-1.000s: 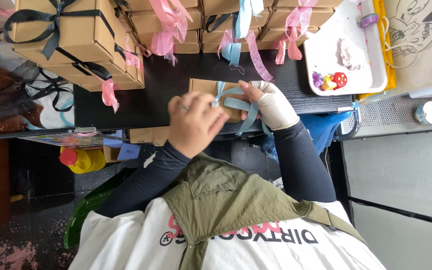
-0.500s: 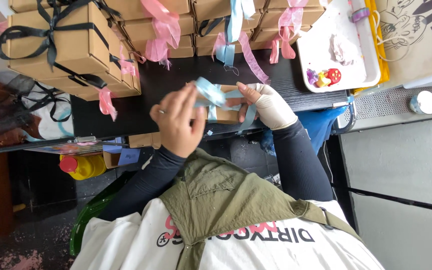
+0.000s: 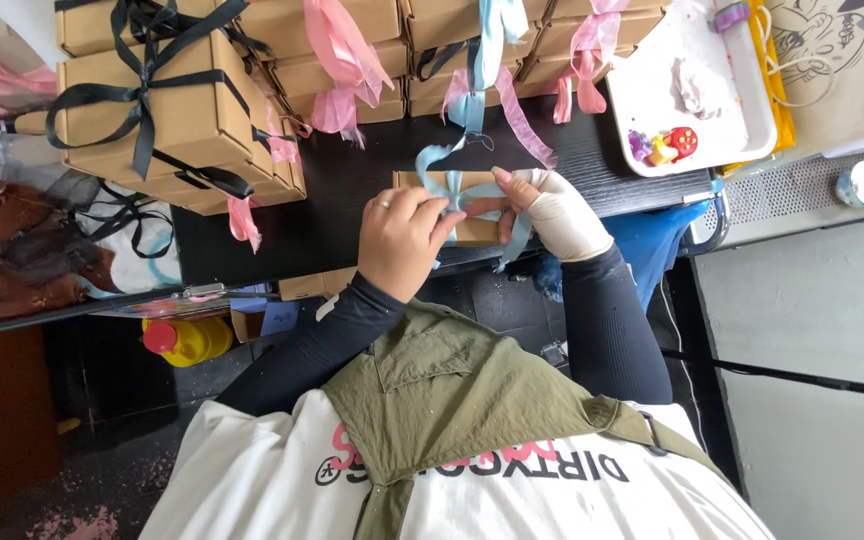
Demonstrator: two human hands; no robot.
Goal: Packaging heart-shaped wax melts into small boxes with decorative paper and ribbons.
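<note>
A small brown cardboard box lies on the black table in front of me, with a light blue ribbon crossed over its top. My left hand pinches the ribbon at the box's middle. My right hand, in a beige wrap, grips the ribbon from the right side. One ribbon tail curls up to the left, another hangs down over the table's front edge.
Stacks of brown boxes tied with black ribbon, pink ribbon and blue ribbon fill the back of the table. A white tray with small coloured pieces sits at right. A yellow bottle stands below the table.
The ribbon loops that my hands held raised over the box have come down flat on its top. Both hands have shifted slightly apart, still pinching the ribbon.
</note>
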